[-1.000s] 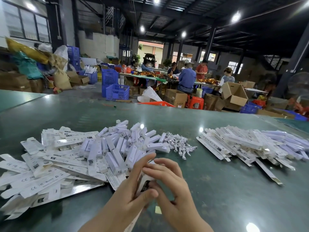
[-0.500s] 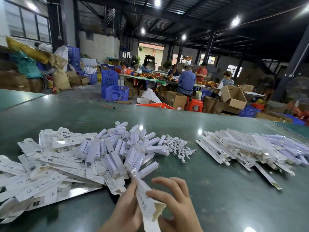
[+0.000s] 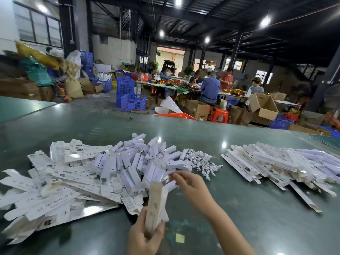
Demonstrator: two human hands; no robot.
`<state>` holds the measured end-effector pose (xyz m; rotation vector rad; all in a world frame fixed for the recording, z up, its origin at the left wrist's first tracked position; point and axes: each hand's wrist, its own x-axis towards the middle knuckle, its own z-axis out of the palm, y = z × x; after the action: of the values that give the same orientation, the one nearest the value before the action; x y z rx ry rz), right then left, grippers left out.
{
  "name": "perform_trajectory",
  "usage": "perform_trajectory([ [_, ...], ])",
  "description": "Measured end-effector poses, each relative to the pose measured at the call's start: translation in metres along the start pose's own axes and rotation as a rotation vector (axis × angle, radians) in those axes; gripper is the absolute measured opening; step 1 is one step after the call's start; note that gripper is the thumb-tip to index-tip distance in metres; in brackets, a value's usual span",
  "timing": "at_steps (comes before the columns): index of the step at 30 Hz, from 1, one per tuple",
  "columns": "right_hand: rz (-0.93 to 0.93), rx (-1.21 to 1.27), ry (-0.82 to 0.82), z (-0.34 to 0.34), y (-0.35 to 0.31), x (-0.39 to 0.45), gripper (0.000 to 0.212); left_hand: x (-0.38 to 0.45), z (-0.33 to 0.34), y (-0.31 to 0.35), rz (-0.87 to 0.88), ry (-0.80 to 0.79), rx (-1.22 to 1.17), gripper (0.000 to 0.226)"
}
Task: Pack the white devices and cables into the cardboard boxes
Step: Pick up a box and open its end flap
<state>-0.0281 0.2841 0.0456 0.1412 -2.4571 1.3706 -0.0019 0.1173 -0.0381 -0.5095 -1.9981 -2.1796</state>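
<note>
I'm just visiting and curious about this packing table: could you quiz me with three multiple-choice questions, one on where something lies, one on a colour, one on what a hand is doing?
1. Where does the heap of coiled white cables lie?
A. Right of the pile of white devices
B. On the floor
C. Inside a blue crate

2. What colour is the table?
A. Red
B. Dark green
C. Yellow

3. What is the left hand doing?
A. Lying flat on the table
B. Holding an upright slim box
C. Lifting a cable

Answers:
1. A, the cables sit against the device pile's right edge.
2. B, the bare surface is glossy dark green.
3. B, its fingers wrap the box's lower end, while the right hand reaches toward the devices, blurred.
</note>
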Motion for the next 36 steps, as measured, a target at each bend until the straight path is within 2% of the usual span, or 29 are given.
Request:
perform_trajectory([
  [1,0.016,-0.175,0.043,-0.002,0.014,0.015,0.022,-0.002,0.000,-0.003,0.007,0.031,0.015,0.035],
  [2,0.049,-0.391,0.009,-0.003,0.031,0.027,0.034,-0.004,0.000,-0.006,0.030,0.047,0.036,0.036],
  [4,0.147,-0.724,-0.177,-0.003,0.061,0.043,0.055,-0.004,0.001,-0.003,0.086,0.004,0.089,0.040],
  [5,0.176,-0.797,-0.266,-0.001,0.071,0.048,0.060,-0.004,0.001,-0.002,0.096,-0.022,0.107,0.042],
  [7,0.171,-0.877,-0.370,0.005,0.083,0.051,0.059,-0.003,0.000,0.000,0.082,-0.034,0.125,0.044],
  [11,0.111,-1.049,-0.332,0.010,0.089,0.054,0.040,-0.002,-0.002,-0.002,-0.001,-0.050,0.060,0.039],
  [13,0.121,-1.049,-0.338,0.010,0.090,0.051,0.035,-0.003,-0.002,-0.001,-0.027,-0.098,0.013,0.041],
  [16,0.142,-0.941,-0.298,0.008,0.093,0.043,0.034,-0.002,-0.003,0.006,0.009,-0.138,-0.060,0.031],
  [17,0.146,-0.903,-0.282,0.005,0.094,0.039,0.035,-0.001,-0.004,0.007,0.041,-0.128,-0.082,0.036],
  [21,0.147,-0.799,-0.207,-0.003,0.096,0.026,0.032,0.004,-0.001,0.011,0.175,0.002,-0.097,0.091],
  [24,0.139,-0.771,-0.169,-0.006,0.096,0.016,0.031,0.011,-0.004,0.026,0.421,0.012,0.009,0.106],
  [27,0.125,-0.768,-0.168,-0.009,0.095,0.008,0.029,0.019,-0.009,0.037,0.508,-0.086,0.071,0.096],
  [31,0.127,-0.793,-0.192,-0.006,0.095,-0.001,0.032,0.022,-0.015,0.033,0.458,-0.117,0.073,0.053],
  [36,0.129,-0.769,-0.169,0.001,0.098,-0.004,0.033,0.022,-0.016,0.035,0.561,-0.098,0.065,0.044],
])
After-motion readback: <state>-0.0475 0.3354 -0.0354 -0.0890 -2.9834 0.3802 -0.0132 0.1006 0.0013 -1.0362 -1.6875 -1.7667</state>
